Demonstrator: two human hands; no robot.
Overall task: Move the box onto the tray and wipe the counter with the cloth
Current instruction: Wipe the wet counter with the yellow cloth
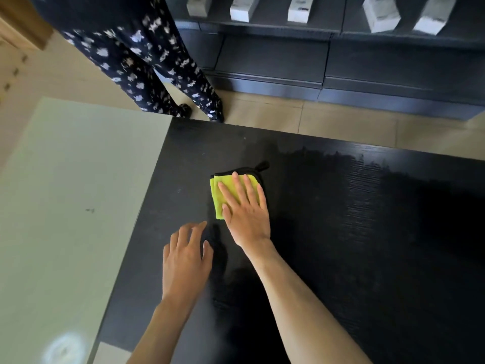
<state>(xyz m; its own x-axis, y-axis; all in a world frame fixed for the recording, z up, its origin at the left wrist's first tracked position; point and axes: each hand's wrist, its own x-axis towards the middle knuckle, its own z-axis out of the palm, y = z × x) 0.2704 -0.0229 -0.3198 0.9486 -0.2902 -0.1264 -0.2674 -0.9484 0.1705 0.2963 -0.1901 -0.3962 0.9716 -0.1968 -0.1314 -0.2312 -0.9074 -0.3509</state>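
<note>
On the black counter (367, 232), your right hand (246, 214) presses flat, fingers spread, on the folded cloth (223, 190). Your left hand (185, 261) hovers open and empty; uneven pressure may bunch the cloth and leave streaks.

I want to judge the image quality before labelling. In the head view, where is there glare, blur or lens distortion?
Head view: a pale sheen lies across the far part of the black counter; the right hand on the yellow cloth is fairly sharp; the left hand is slightly soft; the white boxes on the shelf are smeared; the straight edges lean and spread outward as in a wide-angle view.
</note>
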